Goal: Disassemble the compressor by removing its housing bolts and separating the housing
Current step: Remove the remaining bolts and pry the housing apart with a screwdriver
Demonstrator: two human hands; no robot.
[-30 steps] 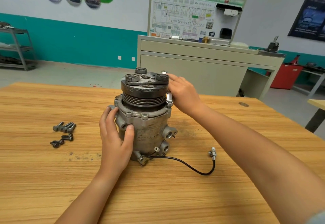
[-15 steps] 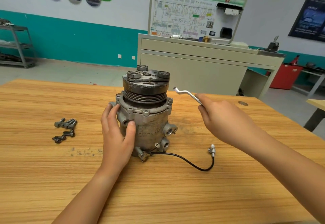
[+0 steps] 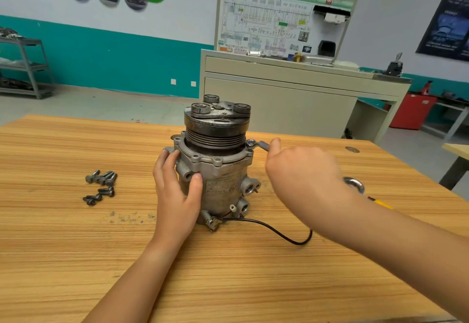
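The grey compressor [image 3: 218, 165] stands upright on the wooden table [image 3: 76, 259], its black pulley on top. My left hand [image 3: 177, 190] grips the housing's left side, thumb on the front. My right hand [image 3: 302, 170] holds a silver ring wrench [image 3: 257, 144], and the wrench's ring end sits on the flange at the compressor's right edge. Several removed bolts [image 3: 101, 185] lie in a loose group to the left of the compressor. A black wire [image 3: 279, 234] runs from the compressor's base across the table to the right.
Behind my right forearm a metal ring end of another tool [image 3: 355, 184] and a yellow-handled item [image 3: 382, 204] lie on the table. Metal crumbs [image 3: 127, 217] dot the wood near the bolts. A beige cabinet [image 3: 291, 99] stands beyond the table's far edge.
My right hand left the pulley's side, lifted the wrench clear to the right, then brought its ring end down onto the flange. My left hand kept its grip on the housing.
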